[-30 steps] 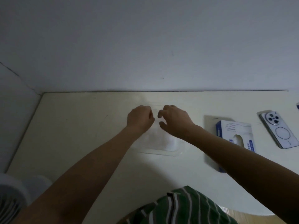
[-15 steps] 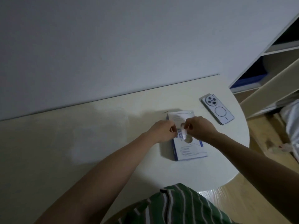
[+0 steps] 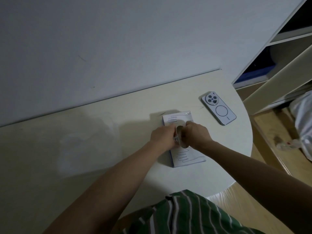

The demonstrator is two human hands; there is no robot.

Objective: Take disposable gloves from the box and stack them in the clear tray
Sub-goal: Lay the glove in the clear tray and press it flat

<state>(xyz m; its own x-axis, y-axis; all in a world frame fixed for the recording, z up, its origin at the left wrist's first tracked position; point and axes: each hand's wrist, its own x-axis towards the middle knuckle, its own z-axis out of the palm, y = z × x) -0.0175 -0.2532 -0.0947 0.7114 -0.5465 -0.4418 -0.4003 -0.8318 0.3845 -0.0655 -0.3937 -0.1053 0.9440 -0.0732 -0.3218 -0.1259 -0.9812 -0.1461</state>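
Cream table [image 3: 87, 132] holds the glove box [image 3: 185, 157] flat near its rounded right end, with a phone [image 3: 219, 108] face down just beyond it. Left hand [image 3: 163, 135] and right hand [image 3: 197, 134] meet over the box's middle, fingers curled. Both pinch a clear glove [image 3: 179, 137] at the opening.

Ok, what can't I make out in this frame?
Head view only:
- Opening of the glove box: covered by the left hand and right hand.
- The glove pinched between them: clear and blurred; one or several, cannot tell.
- The clear tray: just a faint pale patch in dim light; contents unreadable.
- Box print: too small.
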